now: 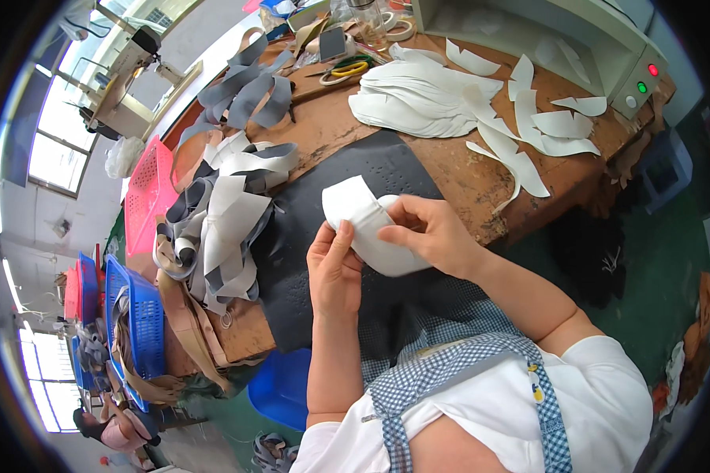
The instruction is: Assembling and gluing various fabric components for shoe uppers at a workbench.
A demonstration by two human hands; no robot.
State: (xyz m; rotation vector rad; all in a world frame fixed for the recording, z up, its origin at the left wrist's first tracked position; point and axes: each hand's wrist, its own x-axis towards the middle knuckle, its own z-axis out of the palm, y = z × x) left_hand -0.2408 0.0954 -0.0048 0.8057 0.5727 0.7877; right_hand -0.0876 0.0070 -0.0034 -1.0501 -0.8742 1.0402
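Note:
Both my hands hold one curved white cut piece (364, 225) of soft sheet material above a black mat (331, 197) on the wooden table (465, 181). My left hand (335, 272) grips its lower left edge, fingers pointing up. My right hand (426, 232) pinches its right side, thumb on top. The piece is bent into a fold between them.
A heap of grey and white strips (221, 221) lies left of the mat. More white cut pieces (426, 94) spread at the back, beside yellow-handled scissors (347, 71) and a machine with red and green lights (643, 75). Pink (150, 193) and blue baskets (138, 315) stand left.

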